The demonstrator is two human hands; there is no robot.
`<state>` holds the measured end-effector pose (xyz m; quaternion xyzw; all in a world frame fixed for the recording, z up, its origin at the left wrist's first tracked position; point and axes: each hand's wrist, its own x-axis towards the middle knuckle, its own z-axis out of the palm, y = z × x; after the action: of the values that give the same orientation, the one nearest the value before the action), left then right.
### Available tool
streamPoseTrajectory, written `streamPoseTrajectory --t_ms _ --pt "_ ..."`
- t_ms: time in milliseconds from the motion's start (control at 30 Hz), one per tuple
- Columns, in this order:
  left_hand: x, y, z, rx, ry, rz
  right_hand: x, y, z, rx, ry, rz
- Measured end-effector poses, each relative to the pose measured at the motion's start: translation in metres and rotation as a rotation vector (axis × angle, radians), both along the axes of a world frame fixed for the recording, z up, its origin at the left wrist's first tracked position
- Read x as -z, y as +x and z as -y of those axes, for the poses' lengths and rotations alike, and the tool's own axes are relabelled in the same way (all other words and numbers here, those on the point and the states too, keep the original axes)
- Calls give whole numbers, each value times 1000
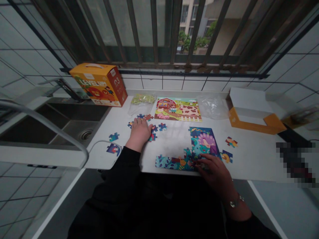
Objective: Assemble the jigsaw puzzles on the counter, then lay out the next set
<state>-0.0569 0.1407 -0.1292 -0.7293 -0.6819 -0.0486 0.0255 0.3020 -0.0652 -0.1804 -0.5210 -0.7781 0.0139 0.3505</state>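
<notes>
A partly joined peacock puzzle (199, 146) lies on the white counter (251, 156) in front of me. My right hand (215, 171) rests on its lower edge, fingers curled and pressed onto the pieces there. My left hand (139, 132) lies palm down over a cluster of loose blue puzzle pieces (156, 127), fingers together. More loose pieces (114, 136) lie to the left, and others (231, 142) to the right of the puzzle. A finished farm puzzle (177, 109) sits further back.
An orange puzzle box (99, 84) stands at the back left beside a steel sink (62, 124) with a faucet (45, 124). Two clear plastic bags (211, 106) lie near the wall. An open white and orange box tray (254, 113) sits at the right.
</notes>
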Motion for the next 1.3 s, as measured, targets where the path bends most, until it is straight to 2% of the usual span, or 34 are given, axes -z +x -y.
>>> streamPoseTrajectory --t_ms 100,333,433,533,700,933,1033,1100,1200,1300 --pt "-3 -10 -1 33 16 4 1 0 0 2 14 18" --pt "-4 -13 19 95 43 1 -4 -2 -1 0 44 27" --pt "-2 -15 9 72 65 18 -5 -2 0 2 35 24" --pt "-2 -24 -11 72 54 37 -5 -1 0 -1 23 24" --pt "-10 -42 -38 69 -26 73 -4 0 0 -4 42 17" --pt "-27 -60 -43 43 -82 127 -1 -1 0 33 -6 -55" --pt "-34 -60 -33 53 -97 190 -4 -2 1 64 -18 -80" --pt "-38 -52 -19 53 -92 279 -7 -3 2 97 -39 -97" --pt "-38 -21 12 91 -69 592 -12 -5 2 166 -92 -116" --pt "-32 25 52 182 -228 921 -14 -7 0 191 -137 -110"
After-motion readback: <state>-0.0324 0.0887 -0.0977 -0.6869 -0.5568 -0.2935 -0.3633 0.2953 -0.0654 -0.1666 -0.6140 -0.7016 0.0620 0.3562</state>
